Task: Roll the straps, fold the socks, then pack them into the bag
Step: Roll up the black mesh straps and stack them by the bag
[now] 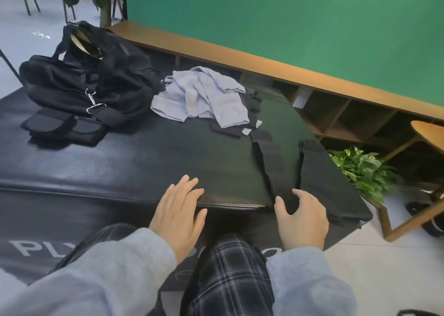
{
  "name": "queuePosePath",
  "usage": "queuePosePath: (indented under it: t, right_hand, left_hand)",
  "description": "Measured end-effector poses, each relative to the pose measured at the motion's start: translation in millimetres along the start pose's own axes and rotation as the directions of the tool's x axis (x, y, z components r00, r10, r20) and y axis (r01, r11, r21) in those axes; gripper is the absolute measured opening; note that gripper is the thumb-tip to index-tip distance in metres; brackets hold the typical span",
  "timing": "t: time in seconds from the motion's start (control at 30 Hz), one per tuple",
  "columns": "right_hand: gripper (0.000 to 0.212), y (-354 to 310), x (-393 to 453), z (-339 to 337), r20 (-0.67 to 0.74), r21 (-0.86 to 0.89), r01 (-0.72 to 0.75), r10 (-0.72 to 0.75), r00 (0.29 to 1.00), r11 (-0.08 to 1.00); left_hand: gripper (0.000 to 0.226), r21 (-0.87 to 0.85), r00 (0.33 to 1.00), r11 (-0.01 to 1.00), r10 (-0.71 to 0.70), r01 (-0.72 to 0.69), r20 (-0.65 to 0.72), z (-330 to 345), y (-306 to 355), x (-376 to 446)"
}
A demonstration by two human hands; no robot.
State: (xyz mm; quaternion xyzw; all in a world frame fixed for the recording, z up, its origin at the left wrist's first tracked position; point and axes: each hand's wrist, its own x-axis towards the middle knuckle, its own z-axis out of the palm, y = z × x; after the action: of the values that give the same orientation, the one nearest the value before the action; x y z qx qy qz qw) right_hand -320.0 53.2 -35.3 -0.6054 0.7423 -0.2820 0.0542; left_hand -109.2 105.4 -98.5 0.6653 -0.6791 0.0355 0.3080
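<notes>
Surface (144, 162) was black and glossy, with pale grey lettering on its front face; bag (96, 75) black, with a silver metal clasp (92, 101); straps (274, 164) black, matte; socks (199, 94) pale lavender-grey; sleeves (115, 275) of the person light grey-blue fleece; trousers (230, 279) dark navy with white plaid lines; wall (300, 22) flat green; shelf (264, 58) mid-brown wood; plant (362, 169) bright green leaves; floor (384, 267) pale grey-white.
</notes>
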Motion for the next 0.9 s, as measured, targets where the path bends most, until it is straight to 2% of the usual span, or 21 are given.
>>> queuePosePath:
  t: [0.13, 0.37, 0.57, 0.77, 0.9]
  right_hand:
    - [0.042, -3.4, -2.1, 0.7, 0.005, -0.108, 0.005, -0.005, 1.0, 0.994]
    - [0.031, -1.0, -2.4, 3.7, 0.04, -0.113, 0.033, -0.029, 0.999, 0.993]
    - [0.026, -4.0, 1.0, 0.6, 0.047, -0.14, 0.075, -0.069, 0.996, 0.987]
    - [0.023, -9.6, 3.7, -2.3, 0.073, -0.002, 0.071, -0.07, 0.995, 0.998]
    - [0.022, -12.0, 1.0, -3.8, 0.032, 0.028, 0.103, -0.104, 0.994, 0.994]
  left_hand:
    - [0.043, 0.0, 1.0, 1.0, 0.001, -0.001, -0.019, 0.0, -0.3, -0.2]
    - [0.031, 0.036, 0.998, 0.999, 0.019, -0.016, -0.059, 2.0, -0.8, -0.1]
    - [0.04, 0.02, 1.0, 1.0, 0.012, -0.011, -0.018, 0.7, -1.8, -0.5]
    - [0.04, 0.002, 1.0, 1.0, 0.013, -0.013, -0.024, 0.4, -2.2, -1.1]
    - [0.041, -0.007, 1.0, 1.0, 0.01, -0.011, -0.025, 1.9, -3.1, -1.2]
